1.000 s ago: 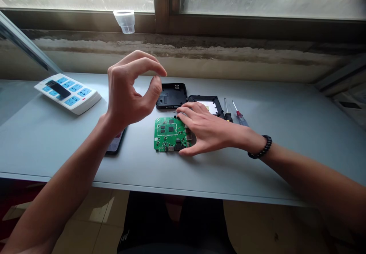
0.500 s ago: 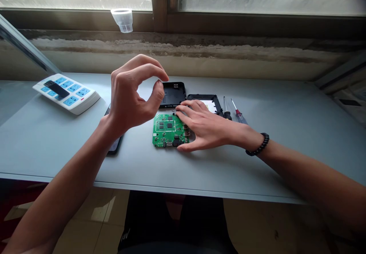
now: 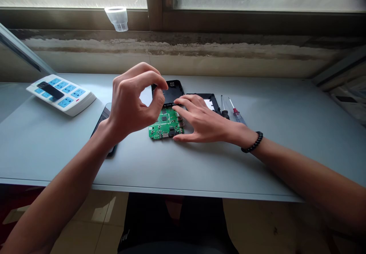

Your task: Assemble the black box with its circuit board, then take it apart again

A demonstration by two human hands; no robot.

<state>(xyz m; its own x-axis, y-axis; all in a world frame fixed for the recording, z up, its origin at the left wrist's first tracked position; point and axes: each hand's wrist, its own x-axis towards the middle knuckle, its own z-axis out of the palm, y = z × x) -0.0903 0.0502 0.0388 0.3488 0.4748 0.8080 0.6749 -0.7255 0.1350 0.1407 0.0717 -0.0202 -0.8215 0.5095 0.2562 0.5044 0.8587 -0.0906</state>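
A green circuit board (image 3: 163,127) lies on the table under my right hand (image 3: 203,119), its top edge against or just under the lip of a black plastic case half (image 3: 173,89). My right thumb is at the board's lower right side and my fingers are at its top edge. My left hand (image 3: 132,103) hangs above, thumb and fingertips curled close together next to the case. Nothing shows between them, though a very small item could be hidden there. My left hand hides part of the case.
A black frame with a white sheet (image 3: 213,102) lies right of the case, then a black-handled screwdriver (image 3: 225,111) and a red-handled screwdriver (image 3: 237,113). A white and blue power strip (image 3: 61,95) and a phone (image 3: 104,118) lie at left on the grey table (image 3: 57,155). A plastic cup (image 3: 116,18) sits on the window ledge.
The board has slid away from me, towards the black case, under my right hand. My left hand has dropped lower and closer to the case.
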